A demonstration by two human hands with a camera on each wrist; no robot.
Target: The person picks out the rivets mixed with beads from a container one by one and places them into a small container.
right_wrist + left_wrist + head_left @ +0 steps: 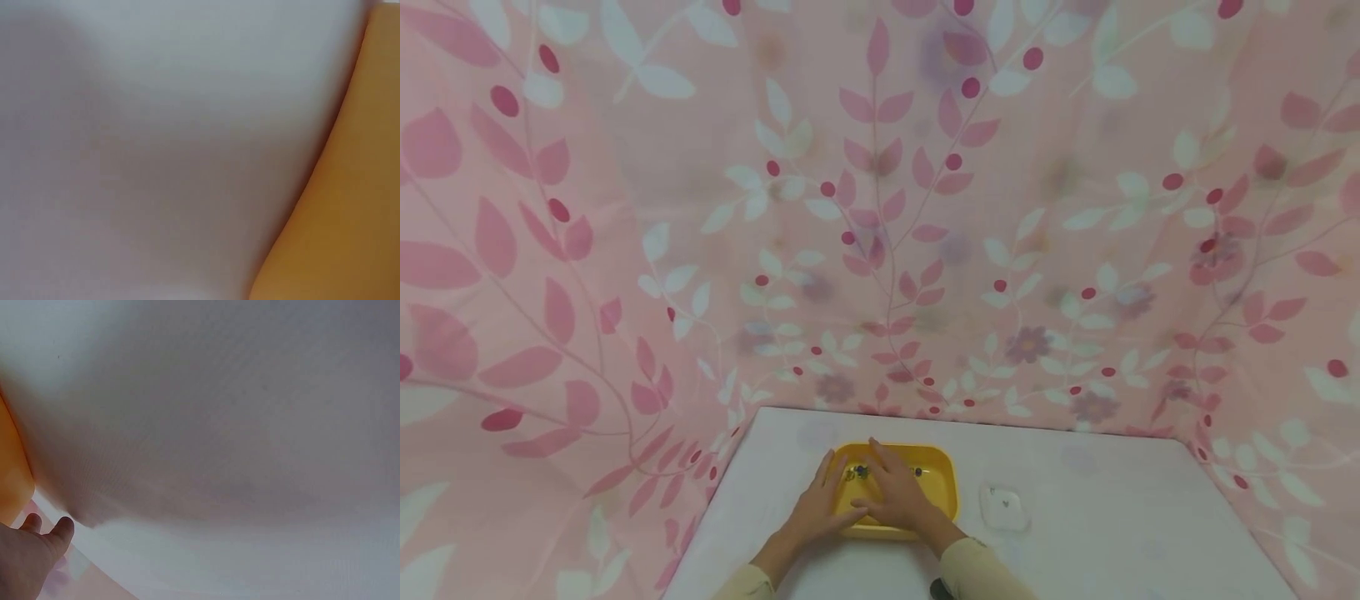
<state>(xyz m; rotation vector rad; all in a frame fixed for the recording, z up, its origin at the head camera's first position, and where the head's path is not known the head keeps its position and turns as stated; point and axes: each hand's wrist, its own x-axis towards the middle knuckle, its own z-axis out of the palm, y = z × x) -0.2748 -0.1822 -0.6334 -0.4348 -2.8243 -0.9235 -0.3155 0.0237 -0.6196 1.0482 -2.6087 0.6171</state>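
A yellow tray (945, 500) sits on the white table, with small dark beads (861, 472) and another dark bead (917, 472) inside. My left hand (818, 507) is over the tray's left side, its fingers extended. Over the middle, my right hand (897, 493) spreads its fingers, and its thumb comes close to the left thumb. I see nothing held in either hand, though the palms are hidden. The left wrist view has the left hand (28, 559) beside the orange-looking tray wall (11, 469). Only the tray wall (350, 187) and tabletop show in the right wrist view.
To the right of the tray stands a small clear dish (1003, 518) with a few tiny pieces in it. A dark object (940, 590) shows partly beside the right sleeve. Pink leaf-patterned curtains (880, 250) surround the white table (1112, 517) at its back and sides.
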